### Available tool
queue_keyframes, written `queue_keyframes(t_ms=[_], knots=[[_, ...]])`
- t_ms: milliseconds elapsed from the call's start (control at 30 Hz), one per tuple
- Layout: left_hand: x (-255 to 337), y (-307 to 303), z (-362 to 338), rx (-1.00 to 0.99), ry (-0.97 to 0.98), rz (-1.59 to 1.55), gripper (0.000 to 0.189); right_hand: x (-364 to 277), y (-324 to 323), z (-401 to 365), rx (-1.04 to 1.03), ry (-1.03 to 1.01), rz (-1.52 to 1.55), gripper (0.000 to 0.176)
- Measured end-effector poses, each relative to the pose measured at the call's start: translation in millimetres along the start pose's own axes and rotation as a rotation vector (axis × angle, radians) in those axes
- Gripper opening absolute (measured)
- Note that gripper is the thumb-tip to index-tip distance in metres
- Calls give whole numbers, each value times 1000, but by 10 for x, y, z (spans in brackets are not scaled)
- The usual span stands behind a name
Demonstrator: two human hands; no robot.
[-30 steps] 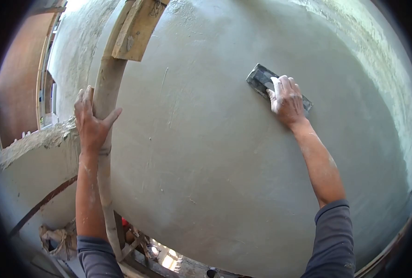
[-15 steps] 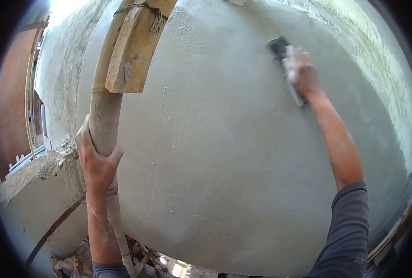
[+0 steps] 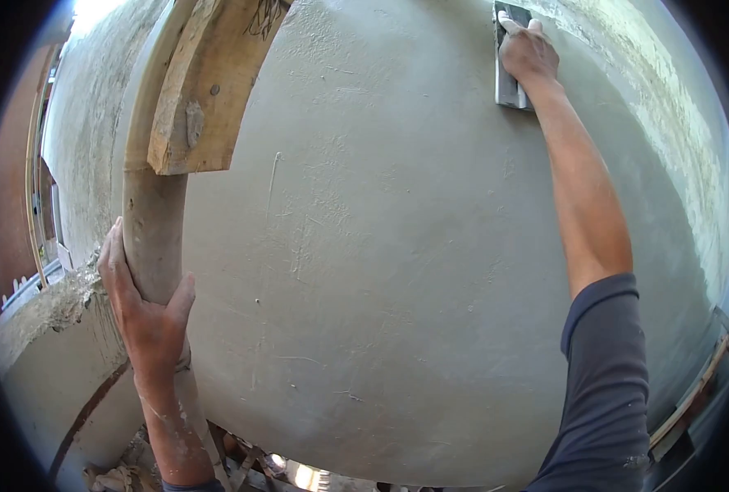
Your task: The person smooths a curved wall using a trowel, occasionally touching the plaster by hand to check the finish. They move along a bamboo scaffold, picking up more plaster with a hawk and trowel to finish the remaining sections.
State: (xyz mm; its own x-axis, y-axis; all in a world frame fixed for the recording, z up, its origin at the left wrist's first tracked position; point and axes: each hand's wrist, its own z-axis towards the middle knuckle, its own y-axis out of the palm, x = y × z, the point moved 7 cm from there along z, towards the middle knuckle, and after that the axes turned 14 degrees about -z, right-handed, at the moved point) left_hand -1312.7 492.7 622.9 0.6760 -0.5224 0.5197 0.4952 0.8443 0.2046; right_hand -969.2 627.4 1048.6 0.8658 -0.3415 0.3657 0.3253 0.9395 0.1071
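My right hand (image 3: 531, 57) is closed round a flat plastering trowel (image 3: 509, 88), its blade lying against the upper right of a grey plastered wall (image 3: 397, 246). Low on the left, my left hand (image 3: 150, 324) grips an upright bamboo pole (image 3: 158, 238), the thumb on its right side and the fingers on its left. Just above that hand, a wooden block (image 3: 196, 115) is fixed along the pole. Most of the plaster is smooth, with some rough ridges and scratches left of the middle.
Wire (image 3: 268, 18) is looped round the top of the block. A broken masonry edge (image 3: 53, 307) juts out at the left, beyond the pole. Lighter, patchy plaster (image 3: 664, 107) borders the upper right. Timber pieces (image 3: 692, 394) stand at the lower right.
My right hand has moved the trowel upward along the wall, and its blade now stands nearly vertical. The view has shifted slightly, while my left hand keeps its grip on the pole.
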Motion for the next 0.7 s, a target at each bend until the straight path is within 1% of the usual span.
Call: queue_keyframes(t_ms=[33,67,167,200,300,367,400,500,533,633,700], knots=[[-5,0,-1,4,-16,2,87,-51,-14,31,16,11,3,49],[-1,1,-5,4,-13,4,87,-166,-55,-150,10,-81,-20,49],[-5,4,-13,-5,15,17,87,18,-149,-435,-74,-192,-83,49],[-1,4,-10,-1,25,25,87,51,-93,-304,-50,-178,-144,48],[-15,-15,-14,-7,29,27,88,-46,53,268,-6,33,-78,47],[-10,-1,-7,-12,20,2,89,-508,-121,210,-79,-36,-20,46],[-15,-2,-5,-16,12,-15,90,-630,-169,195,-114,-70,7,46],[-3,11,1,-33,40,-20,91,-239,165,-10,162,-252,-153,47],[-19,4,-8,-19,46,-12,92,-43,82,9,64,-188,-72,49],[-14,-11,-5,-29,36,14,93,269,477,679,-131,83,-140,49],[-50,-21,-7,-34,18,0,94,-183,626,833,-222,-23,-146,47]])
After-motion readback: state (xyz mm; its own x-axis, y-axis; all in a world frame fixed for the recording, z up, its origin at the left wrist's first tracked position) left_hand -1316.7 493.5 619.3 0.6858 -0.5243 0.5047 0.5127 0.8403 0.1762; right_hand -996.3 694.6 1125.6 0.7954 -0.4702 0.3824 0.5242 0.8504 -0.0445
